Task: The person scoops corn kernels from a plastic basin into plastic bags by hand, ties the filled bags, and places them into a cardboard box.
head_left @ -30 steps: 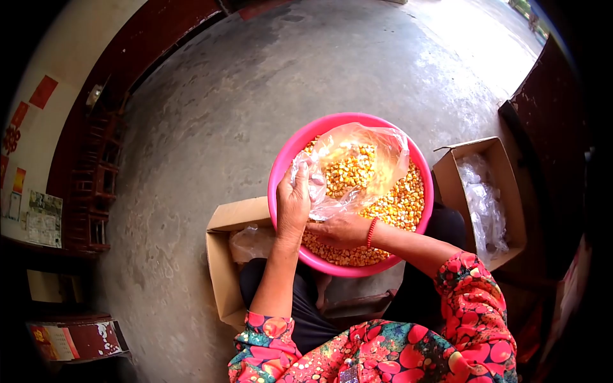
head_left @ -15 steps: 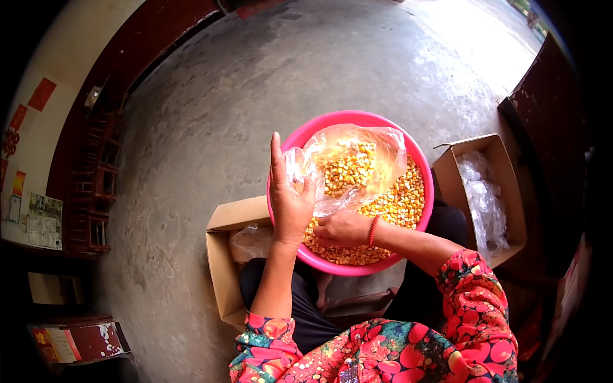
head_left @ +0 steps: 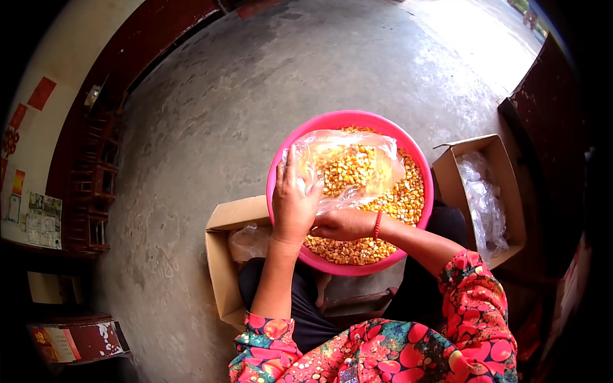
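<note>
A pink basin (head_left: 418,150) full of yellow corn kernels (head_left: 408,191) is between my knees. On the corn lies a clear plastic bag (head_left: 386,150) with kernels inside. My left hand (head_left: 295,207) is at the bag's left edge, fingers stretched out and thumb apart, touching the plastic. Close beside its wrist, my right hand (head_left: 345,225) has its fingers curled closed, just below the bag's near edge. What its fingertips hold is hidden. A red bead bracelet (head_left: 377,225) circles the right wrist.
An open cardboard box (head_left: 447,166) with crumpled clear plastic bags (head_left: 482,204) stands at the right. Another cardboard box (head_left: 220,281), at the left, contains a clear bag (head_left: 249,242). Wooden stools (head_left: 96,185) line the left wall above the concrete floor (head_left: 191,147).
My left hand's raised fingers have lowered toward the bag. My right hand has moved slightly up and away from the loose corn, closer to my left hand. The bag has shifted a little.
</note>
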### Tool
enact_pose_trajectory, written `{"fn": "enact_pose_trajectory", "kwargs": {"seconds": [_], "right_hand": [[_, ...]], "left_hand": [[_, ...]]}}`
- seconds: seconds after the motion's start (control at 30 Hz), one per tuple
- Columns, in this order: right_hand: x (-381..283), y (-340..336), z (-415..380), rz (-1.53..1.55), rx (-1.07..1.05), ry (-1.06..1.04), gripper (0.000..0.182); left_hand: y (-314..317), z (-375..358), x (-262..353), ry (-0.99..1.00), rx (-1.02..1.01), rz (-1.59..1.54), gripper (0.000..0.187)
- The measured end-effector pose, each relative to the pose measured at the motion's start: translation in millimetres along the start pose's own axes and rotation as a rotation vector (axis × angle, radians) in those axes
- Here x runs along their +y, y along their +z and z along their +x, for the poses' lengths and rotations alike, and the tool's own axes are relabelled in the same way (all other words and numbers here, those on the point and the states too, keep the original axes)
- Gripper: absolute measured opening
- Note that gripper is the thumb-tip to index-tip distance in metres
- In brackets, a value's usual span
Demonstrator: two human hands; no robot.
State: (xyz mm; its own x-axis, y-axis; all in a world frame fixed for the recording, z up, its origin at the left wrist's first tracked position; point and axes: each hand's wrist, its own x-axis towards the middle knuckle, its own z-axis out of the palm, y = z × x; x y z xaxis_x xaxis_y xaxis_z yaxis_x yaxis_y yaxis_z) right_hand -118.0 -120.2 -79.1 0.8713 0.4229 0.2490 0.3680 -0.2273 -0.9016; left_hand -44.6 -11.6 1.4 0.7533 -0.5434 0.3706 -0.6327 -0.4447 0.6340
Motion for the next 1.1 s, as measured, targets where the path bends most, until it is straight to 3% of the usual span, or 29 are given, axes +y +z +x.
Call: {"fn": "enact_pose_trajectory", "kwargs": {"seconds": [0.1,0.2,0.33,0.4,0.47,0.57,0.67,0.73,0.8,0.83,0.9,1.1], "right_hand": [[6.1,-1.0,-4.2,-0.143,0.01,0.022,0.021],[-6.4,-13.0,-3.6,-0.308,-0.09,0.155,0.023],[-14.5,-18.9,-1.7,-0.231,-0.101,0.182,0.019],[-30.1,-24.7,2.2,-0.055,-0.216,0.152,0.021],[-38.9,-27.2,1.6,-0.027,-0.182,0.028,0.029],[-54.1,-36.5,1.1,0.535,-0.235,0.081,0.04],[-71.7,-55.2,-6.3,0.831,0.013,0.248,0.035],[-48.6,-65.3,-7.1,1.107,0.154,0.208,0.034],[-40.0,-73.8,-3.0,1.188,0.433,0.241,0.03],[-33.7,-76.0,-2.8,1.164,0.533,0.263,0.03],[-18.3,-74.5,0.2,1.113,0.697,0.296,0.028],[-2.8,-53.1,19.2,0.967,0.832,0.362,0.023]], "left_hand": [[4.1,0.3,-2.2,-0.081,-0.023,0.04,0.07],[4.9,0.9,-6.6,0.013,0.066,0.06,0.073],[2.6,-1.0,-5.8,-0.007,0.024,0.041,0.072],[1.5,-1.5,-4.0,-0.052,-0.017,0.014,0.071],[1.4,-1.8,-3.8,-0.13,-0.061,0.043,0.072],[5.3,-2.3,-8.7,-0.082,-0.008,0.046,0.074],[5.0,-3.6,-6.6,-0.074,-0.047,0.079,0.073],[10.1,-4.4,-9.0,-0.018,-0.017,0.095,0.07],[9.5,-6.4,-3.1,-0.088,-0.093,0.072,0.067],[8.9,-5.5,3.1,-0.205,-0.13,-0.04,0.063],[11.4,-5.8,6.6,-0.202,-0.138,-0.015,0.061],[10.2,-6.8,5.0,-0.138,-0.11,-0.022,0.054]]}}
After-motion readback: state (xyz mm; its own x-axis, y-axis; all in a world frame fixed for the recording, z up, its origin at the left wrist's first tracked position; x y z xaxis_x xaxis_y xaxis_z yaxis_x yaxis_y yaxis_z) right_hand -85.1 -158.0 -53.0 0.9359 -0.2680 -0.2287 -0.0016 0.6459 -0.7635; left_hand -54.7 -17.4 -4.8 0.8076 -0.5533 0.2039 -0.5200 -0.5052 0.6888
